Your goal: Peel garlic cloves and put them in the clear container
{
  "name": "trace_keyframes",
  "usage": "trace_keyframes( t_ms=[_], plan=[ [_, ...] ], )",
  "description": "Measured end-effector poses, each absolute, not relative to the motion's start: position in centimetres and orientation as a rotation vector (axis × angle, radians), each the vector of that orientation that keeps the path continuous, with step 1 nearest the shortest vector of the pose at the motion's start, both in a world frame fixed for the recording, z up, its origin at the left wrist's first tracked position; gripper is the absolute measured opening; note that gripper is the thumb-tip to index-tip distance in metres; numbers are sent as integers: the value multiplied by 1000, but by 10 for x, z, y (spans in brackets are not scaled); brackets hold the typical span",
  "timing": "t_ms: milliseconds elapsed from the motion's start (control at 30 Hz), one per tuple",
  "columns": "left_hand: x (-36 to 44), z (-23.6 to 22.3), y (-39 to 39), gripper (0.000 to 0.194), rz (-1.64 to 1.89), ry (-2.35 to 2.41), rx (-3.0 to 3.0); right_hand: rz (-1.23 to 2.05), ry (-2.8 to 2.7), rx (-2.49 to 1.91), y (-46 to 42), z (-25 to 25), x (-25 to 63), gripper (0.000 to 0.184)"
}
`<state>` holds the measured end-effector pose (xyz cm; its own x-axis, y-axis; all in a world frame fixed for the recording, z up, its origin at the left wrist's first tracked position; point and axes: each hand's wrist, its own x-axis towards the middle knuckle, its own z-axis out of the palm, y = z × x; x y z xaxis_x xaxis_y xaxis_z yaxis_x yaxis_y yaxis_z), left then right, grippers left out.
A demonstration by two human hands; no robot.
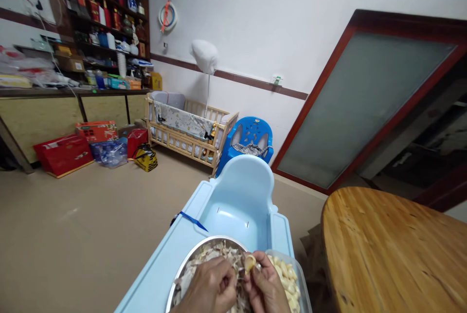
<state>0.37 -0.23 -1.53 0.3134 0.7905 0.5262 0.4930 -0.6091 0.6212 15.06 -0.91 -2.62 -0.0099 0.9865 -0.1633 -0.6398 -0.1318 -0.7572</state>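
A garlic clove is pinched between the thumb and fingers of my right hand. Just left of it, my left hand is closed with its fingers curled in; whatever they may hold is hidden. Both hands are over a round metal bowl full of papery garlic skins. Beside the bowl on the right, partly behind my right hand, a clear plastic container holds many peeled garlic cloves. Bowl and container rest on the tray of a light blue child's high chair.
A wooden table stands close on the right. Beyond the high chair are a blue plastic chair and a wooden crib. Red bags lie on the floor at left, below a cluttered counter.
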Motion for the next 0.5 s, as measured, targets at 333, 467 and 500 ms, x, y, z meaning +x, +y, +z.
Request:
trace_keyframes(
  t_ms=[333,467,500],
  plan=[
    [-5,-14,1,18,1209,1054,2095,794,-1053,-1163,-14,-42,146,24],
    [-6,-13,1,17,1204,1025,2034,533,-1272,-1135,-13,-50,146,17],
    [-5,-14,1,18,1207,1022,2028,499,-1306,-1119,-12,-51,146,17]
  ],
)
